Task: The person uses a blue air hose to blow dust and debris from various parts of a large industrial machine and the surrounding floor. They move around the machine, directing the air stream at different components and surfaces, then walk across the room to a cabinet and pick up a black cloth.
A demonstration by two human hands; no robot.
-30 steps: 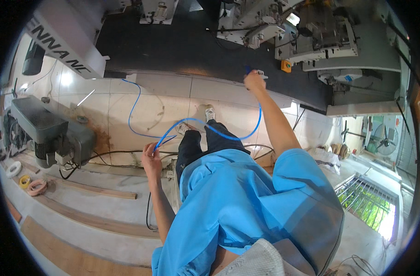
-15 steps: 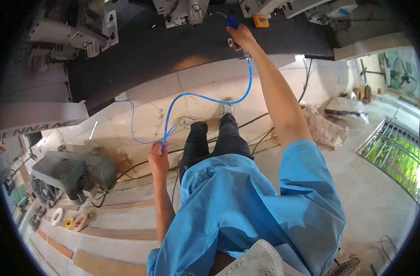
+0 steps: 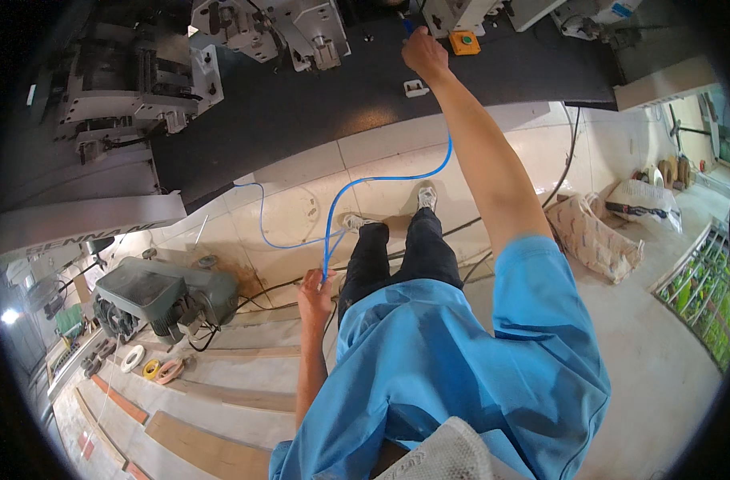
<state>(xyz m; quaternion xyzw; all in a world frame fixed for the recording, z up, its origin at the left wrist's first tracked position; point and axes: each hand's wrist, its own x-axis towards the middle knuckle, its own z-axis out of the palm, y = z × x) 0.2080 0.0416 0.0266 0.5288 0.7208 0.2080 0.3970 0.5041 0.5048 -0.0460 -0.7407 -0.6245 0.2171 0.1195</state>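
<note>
My right hand reaches far over the black machine bed, its fingers closed round a blue air blow gun. Most of the gun is hidden by the hand, and its tip is lost in the dark among the machine parts. From it a blue air hose hangs over the bed's front edge and loops back toward me. Low at my left side, my left hand is closed on that hose. Just nearer than my right hand, a small white handle-like fitting sits on the bed.
A yellow box with a green button stands right of my right hand. Metal machine heads line the far side. On the floor are a grey-green motor, rolls of tape, a crumpled sack and dark cables.
My right hand has pushed the blow gun farther over the bed, toward the machine parts. My left hand keeps its hold on the hose. The whole view has shifted.
</note>
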